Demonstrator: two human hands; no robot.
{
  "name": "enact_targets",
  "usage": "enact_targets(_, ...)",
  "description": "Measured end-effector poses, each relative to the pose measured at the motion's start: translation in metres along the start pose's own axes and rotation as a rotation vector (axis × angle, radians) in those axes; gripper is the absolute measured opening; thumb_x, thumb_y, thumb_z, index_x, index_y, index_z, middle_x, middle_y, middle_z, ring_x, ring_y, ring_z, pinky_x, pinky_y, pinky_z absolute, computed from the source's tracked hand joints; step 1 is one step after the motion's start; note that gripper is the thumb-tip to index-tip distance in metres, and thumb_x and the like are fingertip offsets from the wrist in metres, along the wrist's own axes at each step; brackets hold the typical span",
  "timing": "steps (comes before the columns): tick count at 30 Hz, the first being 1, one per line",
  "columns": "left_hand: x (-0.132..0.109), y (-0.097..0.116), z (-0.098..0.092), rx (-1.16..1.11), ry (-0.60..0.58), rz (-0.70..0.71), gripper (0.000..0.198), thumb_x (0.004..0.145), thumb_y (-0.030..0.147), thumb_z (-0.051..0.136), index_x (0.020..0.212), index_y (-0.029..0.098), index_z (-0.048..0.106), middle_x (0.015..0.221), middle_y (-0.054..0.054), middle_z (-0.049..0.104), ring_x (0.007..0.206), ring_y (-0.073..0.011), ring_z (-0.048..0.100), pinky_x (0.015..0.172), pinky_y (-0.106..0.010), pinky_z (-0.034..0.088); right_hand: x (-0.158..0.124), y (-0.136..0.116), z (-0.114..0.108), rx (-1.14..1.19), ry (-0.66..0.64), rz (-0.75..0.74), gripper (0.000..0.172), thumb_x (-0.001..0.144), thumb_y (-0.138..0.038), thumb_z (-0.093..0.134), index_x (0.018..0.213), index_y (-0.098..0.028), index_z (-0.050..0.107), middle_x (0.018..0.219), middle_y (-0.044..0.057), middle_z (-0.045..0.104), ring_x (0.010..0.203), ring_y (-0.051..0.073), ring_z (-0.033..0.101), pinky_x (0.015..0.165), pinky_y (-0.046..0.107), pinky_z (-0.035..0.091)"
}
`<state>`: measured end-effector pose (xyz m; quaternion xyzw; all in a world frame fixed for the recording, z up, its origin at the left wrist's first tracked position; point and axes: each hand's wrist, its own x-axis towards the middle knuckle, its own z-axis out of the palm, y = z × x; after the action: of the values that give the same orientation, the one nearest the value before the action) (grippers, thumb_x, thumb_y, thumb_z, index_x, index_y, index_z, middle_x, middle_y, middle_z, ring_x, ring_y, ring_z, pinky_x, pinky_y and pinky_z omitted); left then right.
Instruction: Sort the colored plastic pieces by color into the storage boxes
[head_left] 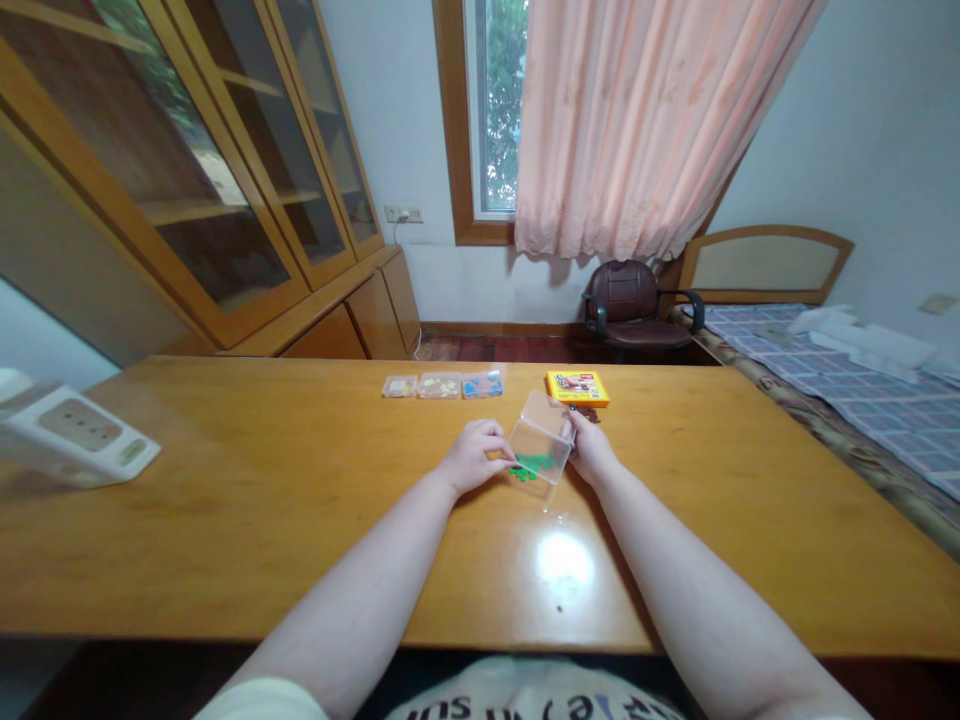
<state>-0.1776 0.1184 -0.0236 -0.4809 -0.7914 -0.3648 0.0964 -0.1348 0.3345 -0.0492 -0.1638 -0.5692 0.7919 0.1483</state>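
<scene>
A clear plastic box point(541, 440) with its lid raised is tilted above the table, held by my right hand point(592, 448) at its right side. Small green pieces point(527, 468) lie below and partly behind the box, some seen through its wall. My left hand point(478, 458) is at the left edge of the green pieces, thumb and fingers pinched together; what is between the fingertips is too small to tell. Brown pieces point(589, 413) lie just beyond my right hand, in front of a yellow box point(577, 388).
Three clear containers, with pale pieces point(400, 386), cream pieces point(439, 386) and blue pieces point(483, 385), stand in a row near the far edge of the wooden table point(300, 560). A white device point(79, 432) stands at the left. Beyond are a chair point(630, 305) and a bed.
</scene>
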Motion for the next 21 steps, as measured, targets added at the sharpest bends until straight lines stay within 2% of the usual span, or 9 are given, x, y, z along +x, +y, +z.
enact_targets(3,0.001,-0.003,0.003,-0.093,0.039,-0.058,0.008,0.07,0.027,0.074,0.069,0.02,0.071,0.07,0.0,0.055,0.072,-0.0127,0.052,0.072,-0.026,0.041,0.001,-0.002,-0.001,0.022,-0.013,0.025,0.043,0.075,-0.059,0.051,0.06,-0.02,0.052,0.046,-0.001,0.051,0.043,0.012,0.045,0.044,0.024,0.034)
enact_targets(6,0.003,-0.007,0.007,-0.169,0.073,-0.169,0.007,0.071,0.022,0.073,0.067,0.018,0.069,0.069,0.0,0.057,0.069,-0.0119,0.052,0.067,-0.024,0.042,0.001,-0.004,-0.004,-0.089,-0.071,0.038,0.049,0.075,-0.065,0.045,0.064,-0.019,0.055,0.046,-0.002,0.048,0.038,0.009,0.038,0.04,0.023,0.025)
enact_targets(8,0.004,-0.011,0.009,-0.17,0.107,-0.266,0.007,0.072,0.021,0.071,0.067,0.017,0.068,0.07,0.001,0.058,0.067,-0.0111,0.052,0.064,-0.023,0.042,-0.002,-0.007,-0.007,-0.211,-0.054,-0.016,0.045,0.074,-0.062,0.048,0.069,-0.018,0.057,0.048,-0.003,0.048,0.04,0.01,0.038,0.041,0.023,0.025)
enact_targets(11,0.003,-0.02,0.011,-0.088,0.121,-0.388,0.009,0.073,0.025,0.069,0.069,0.017,0.068,0.071,0.001,0.059,0.065,-0.0116,0.052,0.063,-0.024,0.042,-0.008,-0.013,-0.009,-0.551,-0.049,-0.149,0.034,0.074,-0.051,0.053,0.067,-0.017,0.058,0.051,-0.002,0.052,0.049,0.012,0.046,0.05,0.024,0.033)
enact_targets(15,0.002,-0.028,0.011,0.016,0.03,-0.467,0.013,0.076,0.03,0.066,0.076,0.018,0.07,0.075,-0.002,0.062,0.072,-0.0146,0.056,0.067,-0.027,0.044,-0.016,-0.019,-0.009,-0.939,-0.149,-0.165,0.028,0.08,-0.041,0.049,0.066,-0.018,0.057,0.06,0.001,0.061,0.058,0.014,0.054,0.057,0.024,0.037)
enact_targets(21,0.003,-0.024,0.009,0.133,-0.137,-0.413,0.013,0.079,0.027,0.062,0.083,0.021,0.073,0.082,-0.003,0.066,0.081,-0.0174,0.058,0.076,-0.029,0.045,-0.021,-0.021,-0.006,-1.154,-0.171,-0.168,0.027,0.083,-0.038,0.049,0.069,-0.017,0.059,0.067,0.003,0.063,0.062,0.014,0.054,0.057,0.023,0.034)
